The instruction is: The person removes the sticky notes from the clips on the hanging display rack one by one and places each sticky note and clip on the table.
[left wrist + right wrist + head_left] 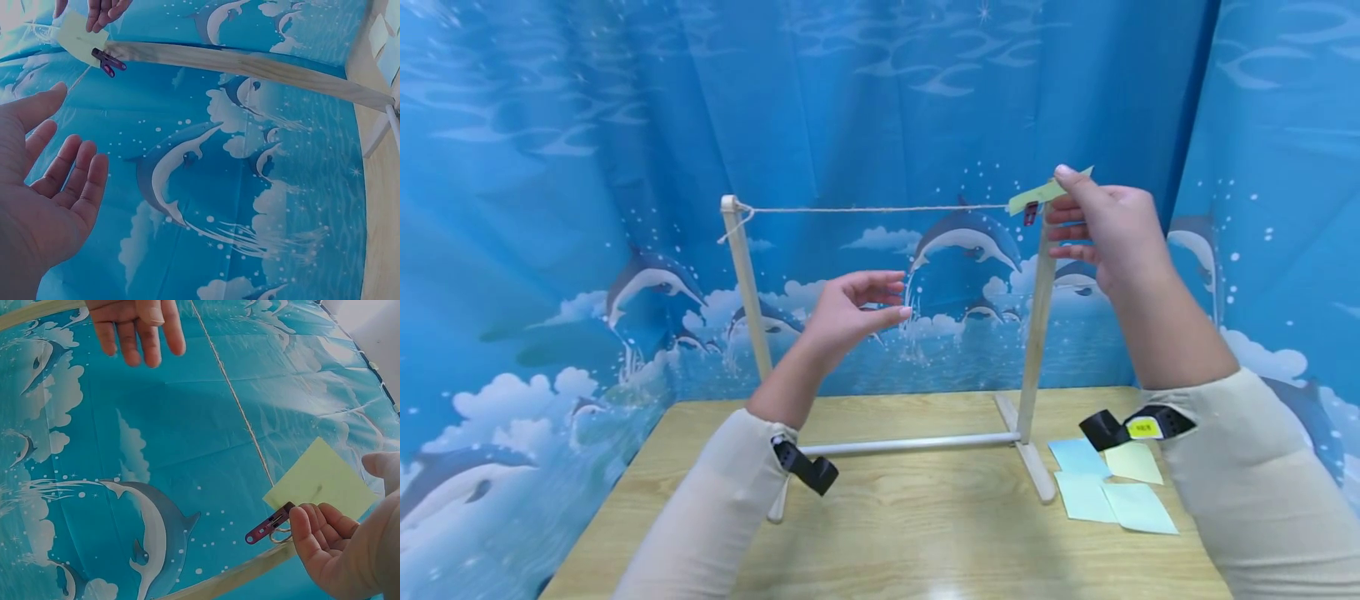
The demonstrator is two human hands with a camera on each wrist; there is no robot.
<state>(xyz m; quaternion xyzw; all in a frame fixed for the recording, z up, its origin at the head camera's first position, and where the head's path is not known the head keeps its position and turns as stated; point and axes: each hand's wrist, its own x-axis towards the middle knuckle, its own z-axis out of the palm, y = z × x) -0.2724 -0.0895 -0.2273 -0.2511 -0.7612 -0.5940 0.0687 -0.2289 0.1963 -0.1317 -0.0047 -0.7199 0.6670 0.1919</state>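
Observation:
A pale yellow-green paper square [325, 478] lies over the string [880, 209] at the right post of a wooden frame. A dark red clothespin [270, 524] grips its edge there. My right hand [1116, 229] is beside the paper; its loosely bent fingers overlap the paper's edge near the clothespin, and the thumb stands apart from them in the right wrist view. Whether the fingertips touch the paper cannot be told. My left hand [857, 312] hovers below the string between the posts, palm bare, fingers relaxed and holding nothing.
The frame's left post [748, 292], right post [1037, 333] and white lower bar [910, 444] stand on a wooden table [925, 533]. Several blue, green and yellow paper squares [1086, 497] lie right of the frame. A blue dolphin-print curtain [880, 108] hangs behind.

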